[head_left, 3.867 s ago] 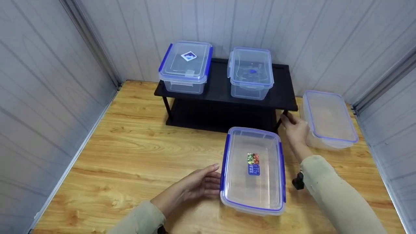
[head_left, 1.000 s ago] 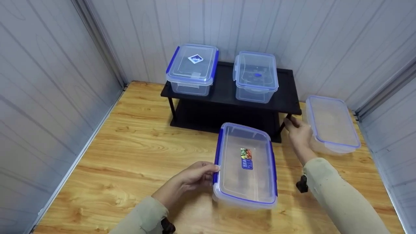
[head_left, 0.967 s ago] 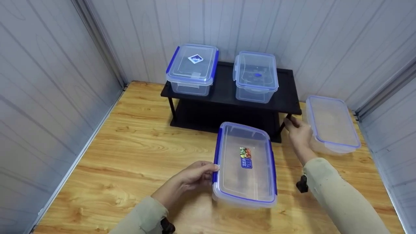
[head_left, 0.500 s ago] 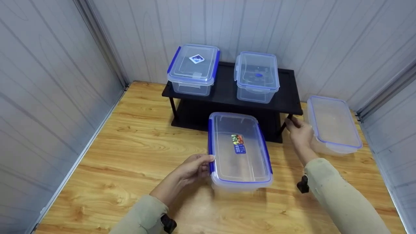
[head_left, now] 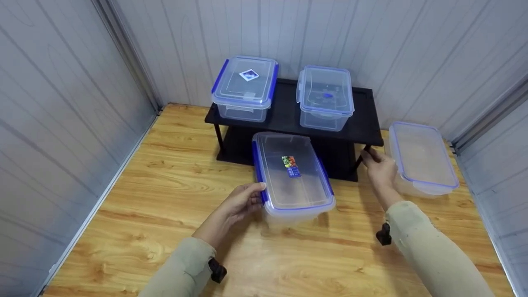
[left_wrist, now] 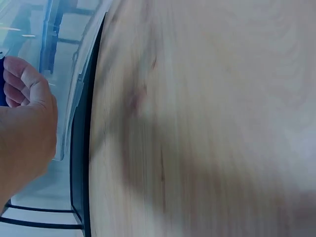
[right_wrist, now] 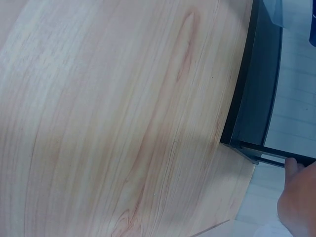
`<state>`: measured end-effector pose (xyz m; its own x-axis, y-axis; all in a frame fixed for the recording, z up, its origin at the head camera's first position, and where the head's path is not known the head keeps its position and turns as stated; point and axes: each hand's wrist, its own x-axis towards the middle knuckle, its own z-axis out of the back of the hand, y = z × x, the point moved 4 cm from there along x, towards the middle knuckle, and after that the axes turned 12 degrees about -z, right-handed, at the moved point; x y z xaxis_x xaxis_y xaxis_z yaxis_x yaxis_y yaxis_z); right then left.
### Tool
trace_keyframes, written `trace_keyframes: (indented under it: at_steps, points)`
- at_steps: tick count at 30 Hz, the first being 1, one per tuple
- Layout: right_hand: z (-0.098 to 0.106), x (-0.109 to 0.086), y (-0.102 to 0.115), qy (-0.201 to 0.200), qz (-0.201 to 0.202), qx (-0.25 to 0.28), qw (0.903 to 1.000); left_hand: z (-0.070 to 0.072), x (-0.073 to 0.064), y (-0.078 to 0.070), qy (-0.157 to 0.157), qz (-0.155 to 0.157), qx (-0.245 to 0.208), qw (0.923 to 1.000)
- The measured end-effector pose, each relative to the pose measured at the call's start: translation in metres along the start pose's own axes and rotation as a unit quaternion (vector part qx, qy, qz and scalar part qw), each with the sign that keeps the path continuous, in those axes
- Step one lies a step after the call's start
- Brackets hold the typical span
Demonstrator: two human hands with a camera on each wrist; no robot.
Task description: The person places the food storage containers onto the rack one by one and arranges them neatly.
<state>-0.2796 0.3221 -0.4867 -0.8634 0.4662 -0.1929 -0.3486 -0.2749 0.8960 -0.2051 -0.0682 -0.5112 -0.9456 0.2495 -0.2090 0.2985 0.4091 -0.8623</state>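
Observation:
My left hand [head_left: 239,204] grips a clear plastic food container [head_left: 297,187] by its left side, thumb on the blue clip, fingers curled below. The container has a fruit sticker on its lid, and its far end overlaps the lower level of a black two-tier rack [head_left: 284,101]. A shadow lies on the wood beneath its near end. In the left wrist view, the fingers [left_wrist: 19,81] curl at a blue clip. My right hand [head_left: 380,169] pinches the rack's front right post [head_left: 358,163]; the right wrist view shows that hand [right_wrist: 298,197] at the post too.
On the rack's top stand a blue-clipped container [head_left: 243,88] at left and a smaller container [head_left: 326,97] at right. Another lidded container [head_left: 425,156] sits on the wooden table [head_left: 165,214] right of the rack, close to my right hand. Pale panelled walls [head_left: 280,29] enclose the table.
My left hand, first beside the container, has gripped it and moved it forward and leftward, its far end now over the rack's lower level. My right hand stays on the post.

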Motion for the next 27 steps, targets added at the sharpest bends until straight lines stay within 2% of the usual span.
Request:
trace_keyframes:
  at_steps: [8,22,27]
  points:
    - [0.001,-0.001,-0.001,-0.001,-0.003,-0.011,0.9999,0.017,0.016,-0.008,-0.010,-0.016,-0.021,0.9996]
    - [0.002,0.000,0.000,-0.020,0.003,-0.027,0.9994,0.042,0.035,-0.018,-0.038,-0.016,-0.018,0.9990]
    - [0.001,0.000,0.000,-0.022,0.008,-0.020,0.9995,0.047,0.042,-0.025,-0.034,-0.016,-0.009,0.9993]
